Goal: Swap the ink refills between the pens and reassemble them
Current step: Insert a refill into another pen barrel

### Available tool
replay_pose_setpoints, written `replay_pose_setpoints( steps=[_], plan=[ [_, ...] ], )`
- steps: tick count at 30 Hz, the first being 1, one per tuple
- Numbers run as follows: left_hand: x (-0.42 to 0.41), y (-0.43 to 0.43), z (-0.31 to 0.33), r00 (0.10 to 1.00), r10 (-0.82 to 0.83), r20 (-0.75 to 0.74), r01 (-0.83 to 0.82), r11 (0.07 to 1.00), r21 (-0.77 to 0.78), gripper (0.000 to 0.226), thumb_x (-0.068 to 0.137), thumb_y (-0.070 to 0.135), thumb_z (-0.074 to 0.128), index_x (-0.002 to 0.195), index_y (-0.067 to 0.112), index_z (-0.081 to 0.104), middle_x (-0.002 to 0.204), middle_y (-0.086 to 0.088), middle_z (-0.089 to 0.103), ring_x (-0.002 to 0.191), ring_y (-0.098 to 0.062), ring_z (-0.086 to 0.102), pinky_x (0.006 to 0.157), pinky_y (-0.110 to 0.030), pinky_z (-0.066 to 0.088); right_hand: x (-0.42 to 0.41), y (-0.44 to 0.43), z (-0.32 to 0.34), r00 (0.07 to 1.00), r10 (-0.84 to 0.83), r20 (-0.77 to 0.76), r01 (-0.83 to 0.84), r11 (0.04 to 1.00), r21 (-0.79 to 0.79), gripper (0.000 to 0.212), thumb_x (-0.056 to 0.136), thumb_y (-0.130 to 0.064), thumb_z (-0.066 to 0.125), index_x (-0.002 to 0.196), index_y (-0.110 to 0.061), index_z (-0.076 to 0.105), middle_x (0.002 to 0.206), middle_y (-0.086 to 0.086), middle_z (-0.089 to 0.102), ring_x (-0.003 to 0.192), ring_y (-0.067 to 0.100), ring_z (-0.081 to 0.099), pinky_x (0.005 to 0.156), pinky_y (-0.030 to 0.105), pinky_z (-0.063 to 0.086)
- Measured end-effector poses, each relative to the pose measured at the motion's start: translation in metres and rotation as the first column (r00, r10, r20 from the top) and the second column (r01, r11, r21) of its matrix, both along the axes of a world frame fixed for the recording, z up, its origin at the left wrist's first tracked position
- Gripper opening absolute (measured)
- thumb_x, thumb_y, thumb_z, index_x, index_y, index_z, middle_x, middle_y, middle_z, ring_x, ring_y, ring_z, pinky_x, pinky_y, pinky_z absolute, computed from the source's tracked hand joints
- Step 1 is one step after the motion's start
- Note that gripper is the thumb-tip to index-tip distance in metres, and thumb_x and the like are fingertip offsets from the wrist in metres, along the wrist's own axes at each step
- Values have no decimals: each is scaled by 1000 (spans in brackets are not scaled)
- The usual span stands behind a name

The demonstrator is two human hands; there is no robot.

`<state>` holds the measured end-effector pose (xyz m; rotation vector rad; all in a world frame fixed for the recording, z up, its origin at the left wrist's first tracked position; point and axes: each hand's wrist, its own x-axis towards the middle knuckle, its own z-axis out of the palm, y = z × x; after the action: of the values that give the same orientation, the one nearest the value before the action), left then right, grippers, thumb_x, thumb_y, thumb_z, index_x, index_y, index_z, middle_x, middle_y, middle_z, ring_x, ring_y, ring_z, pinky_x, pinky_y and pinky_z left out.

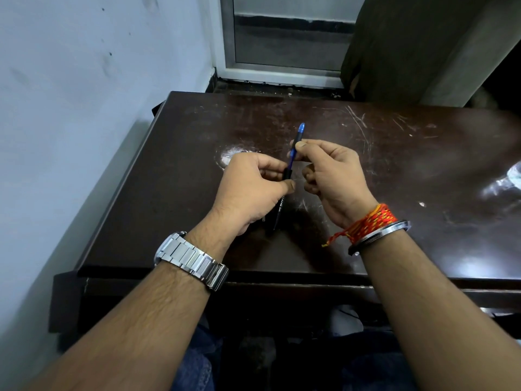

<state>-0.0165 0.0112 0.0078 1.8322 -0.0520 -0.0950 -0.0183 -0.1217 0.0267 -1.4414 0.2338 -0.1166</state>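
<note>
Both hands hold things above the dark brown table (366, 170). My right hand (329, 176) pinches a blue pen piece (296, 142) between thumb and forefinger; its blue end points up and away. The lower, darker end of that piece meets my left hand (251, 190), whose thumb and fingers close around it. A black pen body (277, 213) with white lettering sticks out below my left palm, pointing toward me. Whether the blue piece and the black body are joined is hidden by my fingers.
The scratched table has a bright glare patch (234, 156) behind my left hand. A pale wall (70, 108) runs along the left side. A metal-framed window (282, 38) and a dark curtain (408, 46) stand behind the table. A watch and a bangle sit on my wrists.
</note>
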Motion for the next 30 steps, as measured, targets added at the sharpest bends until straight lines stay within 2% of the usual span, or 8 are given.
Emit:
replay_pose_setpoints(
  steps=[3,5,8,11,19,24,27,30],
  plan=[
    [0,1,2,999,35,0,-35,999,-34,26,73,7,89,79,28,76,67,12,73,62,4,67,55,-15,50,-2,5,-1,998,53,-33,-53,999,12,13,93,-5,60,100,2,69,79,14,62,36,0,41,35,14,32],
    [-1,1,2,999,50,0,-50,998,-45,24,74,6,89,78,26,76,67,10,73,60,2,67,54,-16,51,-2,6,-1,998,51,-47,-51,999,-3,13,92,-5,61,100,1,69,83,16,61,36,0,42,35,14,32],
    [-2,1,2,998,62,22,-61,997,-56,23,75,5,88,79,24,77,70,7,76,68,-6,73,64,-24,60,-3,7,-1,997,58,-45,-58,998,14,9,91,-4,61,91,-2,70,74,7,62,37,-3,48,36,11,35],
    [-1,3,2,997,60,48,-57,997,-58,27,75,3,87,76,27,76,65,11,77,69,-4,75,70,-27,64,-4,7,-2,993,91,-72,-91,996,-5,11,91,-8,61,90,-4,72,75,8,61,37,0,44,35,14,33],
    [1,3,-1,995,72,71,-68,996,-64,30,75,3,87,75,31,76,70,13,78,72,-5,76,71,-27,64,-5,7,-1,997,76,-23,-77,996,-33,12,90,-6,64,81,-5,71,65,-2,62,39,-4,50,39,9,37],
    [2,3,-3,992,79,100,-76,997,-34,28,73,7,88,77,32,77,74,14,79,74,-4,76,74,-28,63,-8,7,-3,997,75,34,-72,994,-78,15,85,-11,74,73,-8,64,50,-11,58,37,-3,48,39,10,37],
    [3,2,-3,990,103,96,-102,995,-18,29,71,10,90,76,33,73,66,20,75,72,4,72,72,-22,60,-6,6,-4,999,32,33,-30,998,-54,18,81,-18,78,90,-8,66,64,-6,58,43,-3,48,41,13,38],
    [3,3,-2,991,107,83,-106,994,-17,29,70,9,91,79,31,74,74,8,78,77,-6,76,78,-33,65,-5,9,-2,998,48,44,-50,998,31,16,87,-9,70,103,-12,71,78,-1,66,47,-2,53,45,14,41]
  ],
)
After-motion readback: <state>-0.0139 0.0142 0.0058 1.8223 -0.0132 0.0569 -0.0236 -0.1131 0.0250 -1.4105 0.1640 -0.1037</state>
